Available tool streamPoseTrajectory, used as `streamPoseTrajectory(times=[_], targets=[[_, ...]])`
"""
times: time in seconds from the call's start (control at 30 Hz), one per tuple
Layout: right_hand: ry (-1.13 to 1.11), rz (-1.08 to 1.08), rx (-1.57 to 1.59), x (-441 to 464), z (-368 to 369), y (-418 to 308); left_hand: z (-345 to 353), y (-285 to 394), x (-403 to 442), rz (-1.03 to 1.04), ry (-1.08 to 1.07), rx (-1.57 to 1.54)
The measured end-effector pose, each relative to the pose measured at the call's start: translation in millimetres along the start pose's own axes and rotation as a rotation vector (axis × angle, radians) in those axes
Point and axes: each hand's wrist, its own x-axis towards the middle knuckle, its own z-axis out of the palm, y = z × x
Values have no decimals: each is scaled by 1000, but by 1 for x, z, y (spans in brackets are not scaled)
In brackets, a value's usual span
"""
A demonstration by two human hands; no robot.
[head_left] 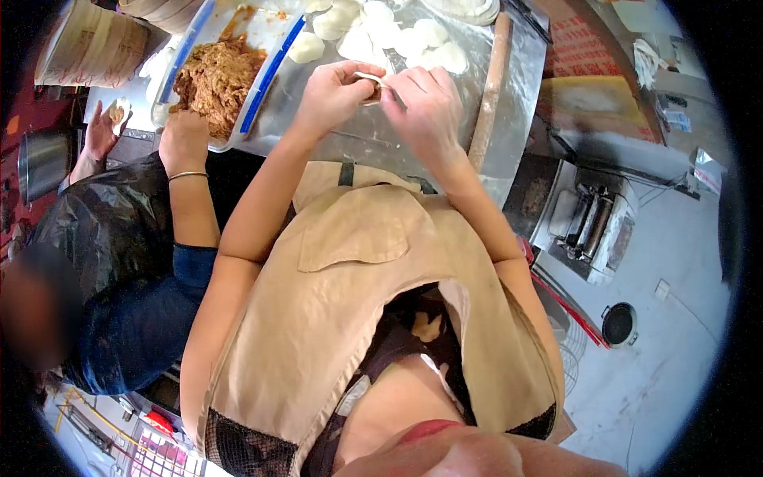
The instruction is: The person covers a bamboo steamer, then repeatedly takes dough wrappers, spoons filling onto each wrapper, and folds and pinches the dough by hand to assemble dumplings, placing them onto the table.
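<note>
Between my two hands is a dough wrapper (pixel 370 78) with some brown filling showing inside it. My left hand (pixel 338 97) is closed around its left side, thumb and fingers pinching the edge. From the other side my right hand (pixel 427 105) grips the wrapper's rim with bent fingers; part of the wrapper is hidden behind the fingers. Just beyond lie several flat round dough wrappers (pixel 377 33) on the metal table. Left of my hands stands a plastic tub (pixel 292 48) with blue edges, holding brown minced filling (pixel 218 86).
A wooden rolling pin (pixel 490 87) lies on the floured metal table (pixel 318 131) to my right. Bamboo steamers (pixel 91 44) stand at the far left. Close on my left a co-worker (pixel 119 302) has one hand at the tub and a filled wrapper in the other. A roller machine (pixel 584 222) stands at the right.
</note>
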Motion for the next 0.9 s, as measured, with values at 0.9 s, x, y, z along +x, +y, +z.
streamPoseTrajectory(times=[0.9], targets=[[9, 47, -46, -11, 10, 0, 19, -22, -1, 83, 185, -176]])
